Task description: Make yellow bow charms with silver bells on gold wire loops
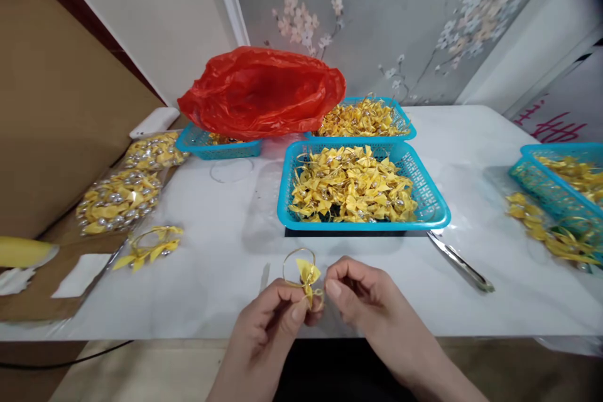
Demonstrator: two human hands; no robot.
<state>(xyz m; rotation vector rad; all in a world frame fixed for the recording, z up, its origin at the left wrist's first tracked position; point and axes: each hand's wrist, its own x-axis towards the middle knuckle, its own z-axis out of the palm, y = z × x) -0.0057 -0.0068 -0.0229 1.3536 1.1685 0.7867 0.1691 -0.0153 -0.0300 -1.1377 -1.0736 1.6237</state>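
My left hand (273,320) pinches a small yellow ribbon bow on a thin gold wire ring (305,273) just above the table's near edge. My right hand (358,295) is closed in a pinch right beside it, fingertips at the bow's lower end. Directly behind the hands stands a blue plastic basket (433,201) heaped with many yellow bows. A finished-looking yellow bow ring (151,245) lies on the table to the left.
Metal tweezers (459,260) lie right of the hands. Another blue basket of bows (405,129) and one under a red plastic bag (261,91) stand at the back. A further basket (537,182) with loose bows sits at the right edge. Bagged bow rings (117,201) lie left.
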